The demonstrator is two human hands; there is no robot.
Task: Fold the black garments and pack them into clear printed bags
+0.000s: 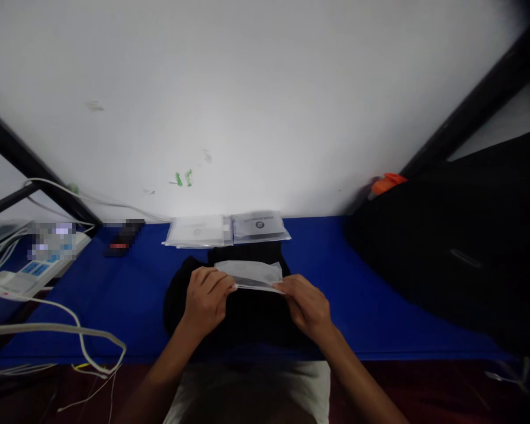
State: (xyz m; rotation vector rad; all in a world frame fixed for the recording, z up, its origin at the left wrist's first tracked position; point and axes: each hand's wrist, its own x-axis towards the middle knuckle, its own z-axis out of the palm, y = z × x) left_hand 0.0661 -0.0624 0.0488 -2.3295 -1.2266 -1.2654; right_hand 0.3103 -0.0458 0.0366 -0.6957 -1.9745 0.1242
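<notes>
A translucent plastic zip bag point(251, 272) is stretched between both hands, its near edge running from one set of fingertips to the other. My left hand point(206, 299) pinches the left end of that edge. On the right end, my right hand point(304, 303) has its fingers closed the same way. Something dark shows faintly through the bag; I cannot tell whether it lies inside or behind. Black folded cloth point(251, 324) lies beneath the hands. Just behind it, two flat frosted pouches rest side by side, a white one point(196, 231) and a grey printed one point(260, 225).
A blue surface point(366, 294) carries everything, against a white wall point(265, 106). At left are a power strip point(37, 268), loose white cables point(92, 333) and a dark blurred object point(126, 235). A large black bulk point(459, 247) fills the right, with an orange item point(387, 182) behind.
</notes>
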